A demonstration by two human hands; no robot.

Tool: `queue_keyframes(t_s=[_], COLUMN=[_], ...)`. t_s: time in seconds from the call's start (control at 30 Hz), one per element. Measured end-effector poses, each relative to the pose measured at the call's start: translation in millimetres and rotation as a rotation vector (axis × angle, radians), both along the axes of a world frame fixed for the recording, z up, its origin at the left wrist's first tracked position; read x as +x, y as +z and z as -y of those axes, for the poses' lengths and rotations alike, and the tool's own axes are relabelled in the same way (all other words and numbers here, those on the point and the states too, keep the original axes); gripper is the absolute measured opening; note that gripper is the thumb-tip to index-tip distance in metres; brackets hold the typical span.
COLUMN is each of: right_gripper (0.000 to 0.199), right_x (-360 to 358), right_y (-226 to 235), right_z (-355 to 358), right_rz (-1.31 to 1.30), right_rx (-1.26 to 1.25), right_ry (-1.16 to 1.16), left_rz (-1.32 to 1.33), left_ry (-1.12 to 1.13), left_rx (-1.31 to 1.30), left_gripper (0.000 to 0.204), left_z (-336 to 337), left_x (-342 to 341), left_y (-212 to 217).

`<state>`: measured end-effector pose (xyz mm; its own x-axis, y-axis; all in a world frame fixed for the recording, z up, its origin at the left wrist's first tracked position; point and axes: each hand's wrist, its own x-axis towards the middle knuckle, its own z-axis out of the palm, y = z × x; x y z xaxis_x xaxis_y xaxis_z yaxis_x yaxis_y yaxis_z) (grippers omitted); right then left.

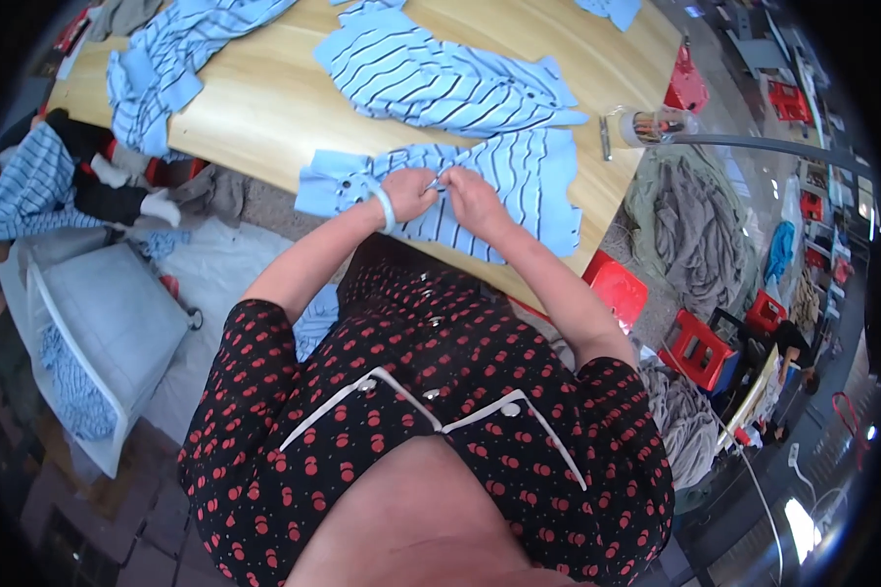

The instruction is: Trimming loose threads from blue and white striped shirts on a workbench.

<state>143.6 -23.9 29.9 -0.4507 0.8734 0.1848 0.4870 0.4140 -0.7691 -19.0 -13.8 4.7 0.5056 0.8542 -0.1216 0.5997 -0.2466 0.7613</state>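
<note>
A light blue knit garment with dark and white stripes (533, 181) lies across the near edge of the table in front of me. My left hand (411, 194), with a pale band at the wrist, is closed on a small bit of its fabric. Right beside it my right hand (473, 201) pinches the same garment, the fingertips of both hands almost touching. What exactly lies between the fingertips is too small to make out. Dark spots show on the garment's left end. Just beyond lies a second striped blue garment (450, 83), spread flat.
More striped garments (157, 78) lie at the table's (245, 112) far left. A clear cup of pens (646, 127) stands by its right edge. Red stools (617, 292) and heaped grey cloth (695, 235) are on the right. A grey wheeled bin (117, 313) and another person's striped sleeve (29, 186) are left.
</note>
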Motion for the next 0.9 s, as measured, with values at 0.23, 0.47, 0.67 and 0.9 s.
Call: queue_keyframes(t_s=[0.23,0.47,0.67,0.9], right_gripper=[0.008,0.009,0.025,0.036], right_x=[-7,3,30,44], right_y=[-11,-1,-13,-51], right_z=[0,-19,-82,-110], right_rz=[0.04,-0.031,-0.32,0.275], right_rx=[-0.112,-0.349,-0.81,0.125], right_ry=[-0.033,-0.167,-0.299,-0.322], left_rz=[0.111,0.195,0.348,0.552], left_ry=[-0.131,-0.161,0.055,0.367], left_rx=[-0.056,-0.212,-0.58,-0.843], left_gripper=[0.018,0.02,0.019,0.019], left_z=[-9,-29,-14,12], left_x=[-11,-6,-4,-6], left_y=[-15,-3,-3,13])
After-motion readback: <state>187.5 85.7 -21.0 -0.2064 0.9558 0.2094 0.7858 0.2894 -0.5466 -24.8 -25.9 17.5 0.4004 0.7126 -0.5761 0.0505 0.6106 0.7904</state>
